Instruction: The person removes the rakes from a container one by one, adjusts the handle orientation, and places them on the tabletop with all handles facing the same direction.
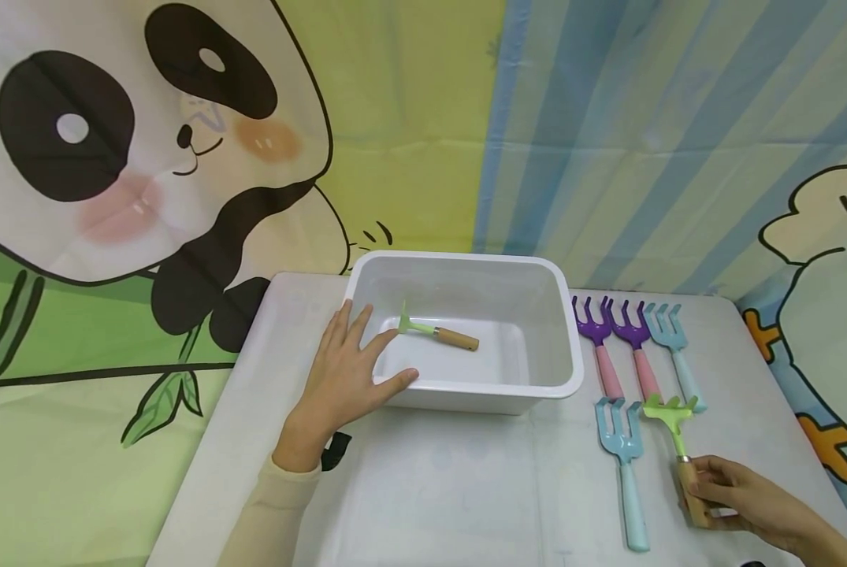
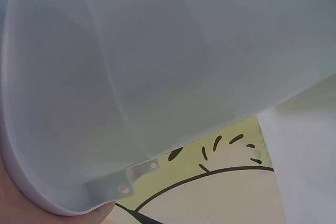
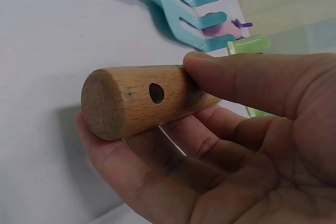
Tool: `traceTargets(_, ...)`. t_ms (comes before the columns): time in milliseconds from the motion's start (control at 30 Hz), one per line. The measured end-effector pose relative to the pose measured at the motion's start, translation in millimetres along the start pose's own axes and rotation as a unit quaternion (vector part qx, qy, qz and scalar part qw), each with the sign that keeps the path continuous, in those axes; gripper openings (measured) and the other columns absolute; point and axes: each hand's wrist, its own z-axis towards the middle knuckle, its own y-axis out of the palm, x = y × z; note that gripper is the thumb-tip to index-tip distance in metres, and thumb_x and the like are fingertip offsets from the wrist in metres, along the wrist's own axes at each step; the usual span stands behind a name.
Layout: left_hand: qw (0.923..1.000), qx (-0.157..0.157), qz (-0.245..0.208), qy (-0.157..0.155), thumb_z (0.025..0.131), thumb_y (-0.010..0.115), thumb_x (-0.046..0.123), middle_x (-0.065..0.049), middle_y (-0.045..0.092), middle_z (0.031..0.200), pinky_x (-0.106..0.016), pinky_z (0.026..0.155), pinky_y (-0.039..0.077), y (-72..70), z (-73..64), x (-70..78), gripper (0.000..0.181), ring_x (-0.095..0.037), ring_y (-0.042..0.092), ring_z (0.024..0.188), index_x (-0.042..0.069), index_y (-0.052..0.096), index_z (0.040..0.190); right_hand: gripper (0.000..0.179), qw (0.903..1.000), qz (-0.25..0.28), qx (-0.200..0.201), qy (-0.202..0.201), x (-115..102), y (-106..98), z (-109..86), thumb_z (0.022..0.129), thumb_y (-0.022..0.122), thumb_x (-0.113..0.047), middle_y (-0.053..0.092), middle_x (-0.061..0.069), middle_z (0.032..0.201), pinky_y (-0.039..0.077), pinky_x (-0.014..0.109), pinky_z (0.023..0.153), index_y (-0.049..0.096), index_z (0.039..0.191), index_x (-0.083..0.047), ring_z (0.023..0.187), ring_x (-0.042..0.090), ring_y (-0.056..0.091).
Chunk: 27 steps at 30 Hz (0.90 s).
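Note:
My right hand [image 1: 749,500] pinches the wooden handle of a small green hand rake [image 1: 681,441] between thumb and fingers at the table's right side. In the right wrist view, its round handle end [image 3: 105,103] with a hole faces the camera. Spread over the left front corner of a white plastic bin [image 1: 458,399], my left hand [image 1: 345,370] touches the rim with fairly straight fingers. Inside the bin lies another green hand rake [image 1: 455,339] with a wooden handle. A light blue hand fork [image 1: 629,472] lies just left of the held rake.
Right of the bin lie two purple hand rakes with pink handles [image 1: 607,370] and another light blue one [image 1: 678,346], side by side. The white table [image 1: 451,488] meets a printed cloth backdrop [image 1: 409,157] with a panda behind the bin.

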Motion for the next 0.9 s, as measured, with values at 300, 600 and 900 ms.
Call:
traceTargets(300,1.0,-0.004,0.001,-0.003,0.088,0.04,0.081,-0.024,0.038,0.153,-0.056,0.119,0.011,-0.7,0.2,0.4,0.084,-0.045,0.013,0.148,0.015,0.065,0.133,0.054,0.9995,-0.004,0.009,0.03,7.0,4.8,5.0,0.105,0.053,-0.018,0.057,0.015,0.11,0.055,0.05,0.082,0.029,0.133,0.022,0.095,0.028,0.058)
traceTargets(600,1.0,-0.004,0.002,-0.003,0.088,0.041,0.08,-0.024,0.038,0.153,-0.056,0.118,0.012,-0.6,-0.3,0.3,0.083,-0.045,0.014,0.148,0.015,0.066,0.133,0.059,0.9991,-0.007,0.016,0.038,5.2,7.9,7.2,0.105,0.052,-0.021,0.059,0.015,0.109,0.056,0.049,0.083,0.027,0.133,0.025,0.095,0.028,0.061)
traceTargets(900,1.0,-0.004,0.001,-0.004,0.088,0.042,0.08,-0.024,0.039,0.153,-0.056,0.118,0.012,-0.6,0.0,0.5,0.082,-0.045,0.014,0.148,0.015,0.066,0.132,0.055,0.9994,0.012,0.009,0.03,6.0,9.1,6.3,0.106,0.051,-0.019,0.062,0.016,0.107,0.056,0.049,0.083,0.029,0.132,0.024,0.096,0.032,0.064)
